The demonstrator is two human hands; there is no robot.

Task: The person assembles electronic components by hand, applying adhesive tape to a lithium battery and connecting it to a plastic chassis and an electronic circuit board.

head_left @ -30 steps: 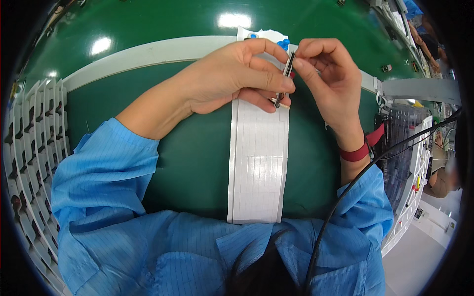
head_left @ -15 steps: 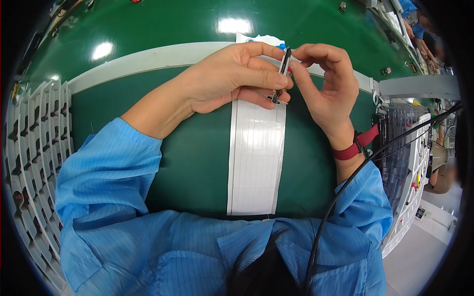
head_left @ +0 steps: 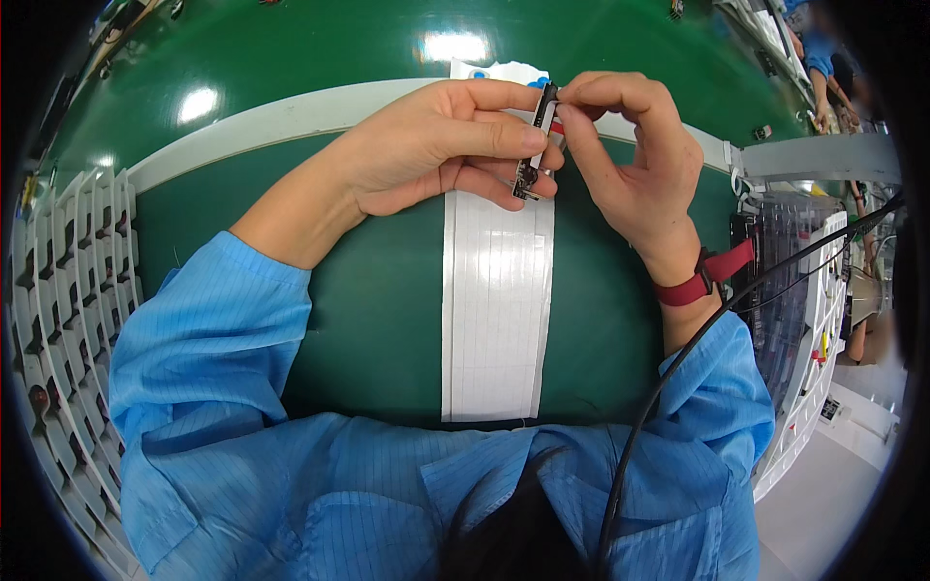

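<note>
A: Bench (head_left: 378, 310) first. How far along?
B: Green surface, white lined paper strip (head_left: 494, 310) lying lengthwise on it. Judged under way: the electronic module (head_left: 528, 172) is held up, not set down. Which operations are done or left on it, cannot tell.
A: Grip?
B: Left hand (head_left: 436, 145) pinches it between thumb and fingers. Right hand (head_left: 639, 145): thumb and index nearly together at its upper end; cannot tell whether they grip anything.
A: Its look?
B: Slim, tilted, above the strip's far part. Black along one edge, white along one side; smallest, metallic-looking bits at the lower end.
</note>
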